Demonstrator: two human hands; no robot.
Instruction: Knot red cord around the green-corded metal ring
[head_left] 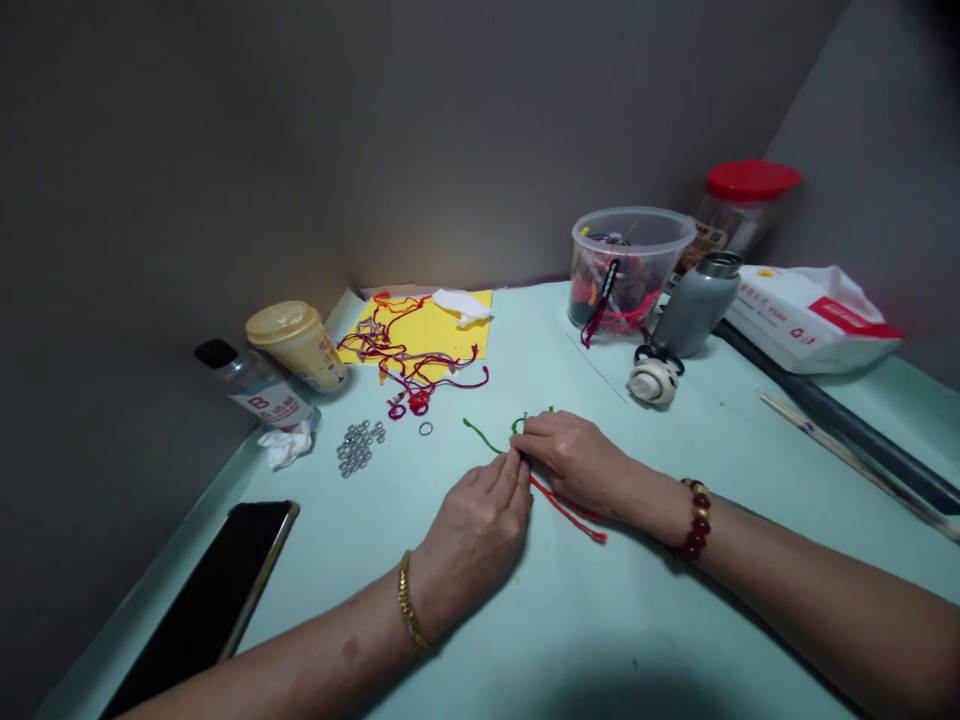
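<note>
While the left hand [472,525] pinches green cord [481,435] and red cord [570,510] closed, the right hand [574,460] lies against them (its grip hidden).

**Head-worn camera looking forward and down**
It is facing a pale green tabletop [600,620] from close above, with the left hand [472,535] and right hand [574,460] in view.

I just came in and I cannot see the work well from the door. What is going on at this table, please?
The left hand pinches a green cord where it meets a red cord, and the right hand lies close over the same spot. This happens on a light green table top. Nearby are a small pile of metal rings and a yellow sheet with tangled red and purple cords on it.
</note>
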